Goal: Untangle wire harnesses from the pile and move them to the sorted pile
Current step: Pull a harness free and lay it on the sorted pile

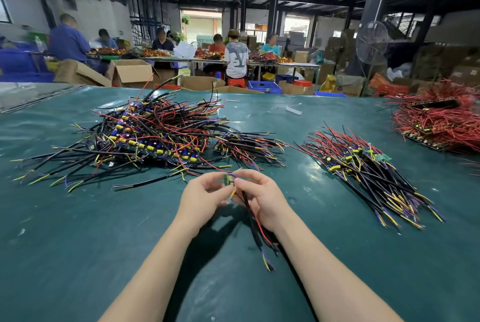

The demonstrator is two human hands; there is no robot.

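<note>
Both forearms reach forward, hands meeting above the dark green table mat (78,243). The left hand (201,195) pinches the small green board (228,179) of a black, red and yellow wire harness (255,228); the right hand (263,198) grips its wires, which trail toward the person. The tangled multicoloured wire pile (155,134) lies ahead left, the aligned sorted pile (368,168) right. Seated workers (236,59) fill the warehouse behind.

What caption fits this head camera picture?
Left hand and right hand hold one wire harness in front of the tangled pile and the sorted pile.
</note>
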